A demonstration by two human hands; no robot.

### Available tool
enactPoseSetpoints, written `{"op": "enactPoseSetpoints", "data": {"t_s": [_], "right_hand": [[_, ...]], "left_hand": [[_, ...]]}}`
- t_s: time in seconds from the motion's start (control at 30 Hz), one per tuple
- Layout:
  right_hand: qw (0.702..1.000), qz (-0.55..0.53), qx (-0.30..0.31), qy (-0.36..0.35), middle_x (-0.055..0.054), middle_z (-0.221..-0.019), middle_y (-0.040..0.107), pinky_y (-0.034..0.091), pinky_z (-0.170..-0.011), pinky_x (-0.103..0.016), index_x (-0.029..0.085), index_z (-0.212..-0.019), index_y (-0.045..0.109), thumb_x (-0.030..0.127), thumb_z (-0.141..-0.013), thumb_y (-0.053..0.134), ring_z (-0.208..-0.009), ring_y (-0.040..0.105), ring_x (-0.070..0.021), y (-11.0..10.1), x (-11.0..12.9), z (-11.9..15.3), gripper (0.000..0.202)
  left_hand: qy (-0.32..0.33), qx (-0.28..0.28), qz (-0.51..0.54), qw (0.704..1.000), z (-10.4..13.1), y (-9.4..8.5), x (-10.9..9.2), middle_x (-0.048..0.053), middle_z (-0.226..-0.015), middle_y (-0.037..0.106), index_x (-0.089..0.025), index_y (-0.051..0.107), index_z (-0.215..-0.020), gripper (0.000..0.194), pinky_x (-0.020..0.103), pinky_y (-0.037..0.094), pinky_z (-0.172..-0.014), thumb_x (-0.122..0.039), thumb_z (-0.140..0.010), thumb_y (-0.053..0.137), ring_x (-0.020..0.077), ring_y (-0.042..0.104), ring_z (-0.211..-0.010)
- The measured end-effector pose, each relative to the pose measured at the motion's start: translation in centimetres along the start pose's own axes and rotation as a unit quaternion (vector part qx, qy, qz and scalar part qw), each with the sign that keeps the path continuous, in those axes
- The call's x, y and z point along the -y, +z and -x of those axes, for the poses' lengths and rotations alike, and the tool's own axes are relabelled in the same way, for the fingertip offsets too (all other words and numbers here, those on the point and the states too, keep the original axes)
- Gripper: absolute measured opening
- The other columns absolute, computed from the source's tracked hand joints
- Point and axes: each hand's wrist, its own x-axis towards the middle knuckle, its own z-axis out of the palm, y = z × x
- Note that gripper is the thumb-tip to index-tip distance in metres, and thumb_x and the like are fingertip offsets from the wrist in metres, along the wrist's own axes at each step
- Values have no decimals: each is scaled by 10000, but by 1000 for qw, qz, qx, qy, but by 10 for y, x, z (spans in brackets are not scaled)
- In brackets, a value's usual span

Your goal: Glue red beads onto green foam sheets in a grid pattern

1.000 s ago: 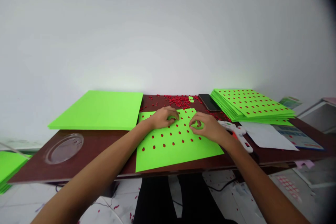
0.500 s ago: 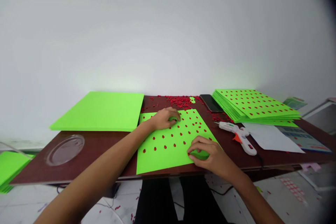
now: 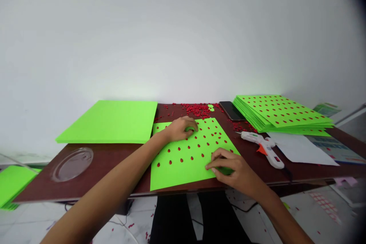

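A bright green sheet (image 3: 177, 177) dotted with rows of small red pieces lies at the table's middle front. My left hand (image 3: 182, 128) rests over its upper left part, fingers curled; whatever they may hold is hidden. Low over the sheet's right side is my right hand (image 3: 225, 166), its thumb and index finger bent toward each other near the surface. A gap shows between those fingertips, with nothing visible between them. Loose red pieces (image 3: 197, 110) lie scattered behind the sheet, beside small green cutouts (image 3: 211, 107).
Plain green sheets (image 3: 111, 122) are stacked left, above a clear plastic lid (image 3: 73, 164). A dotted green stack (image 3: 280, 112), a phone (image 3: 231, 111), a white glue gun (image 3: 264, 146) and white paper (image 3: 303, 148) are on the right. The wall stands behind.
The thumb and index finger of my right hand have parted slightly, and the red piece at their tips no longer shows. My left hand keeps its place on the sheet. The view has shifted slightly.
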Motion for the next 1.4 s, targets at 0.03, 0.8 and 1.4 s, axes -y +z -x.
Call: {"op": "enactPoseSetpoints", "data": {"t_s": [0.03,0.8,1.4], "right_hand": [[1000,3,1,-2,-35,-972,654,517,-803,-279,264,-1023,801,128,-938,657,-903,665,-168,1,-1,0,215],[973,207,-76,67,-73,-1011,770,535,-836,-341,230,-1045,795,159,-933,620,-859,705,-213,-52,-54,-110,219],[984,178,19,2,-20,-862,772,518,-734,-272,212,-949,751,141,-903,657,-753,693,-163,-40,-107,-150,126]], "left_hand": [[1,0,1,1000,0,0,0,89,-1161,749,-176,770,-1051,311,405,517,-1025,-56,-841,575,239,680,-1099],[27,21,-21,999,4,-8,-2,119,-1217,720,-174,717,-1122,408,437,490,-1064,-264,-1021,332,280,653,-1153],[-69,-10,-123,990,4,-7,-6,85,-1293,685,-201,734,-1085,266,376,533,-1003,-117,-903,559,251,631,-1201]]}}
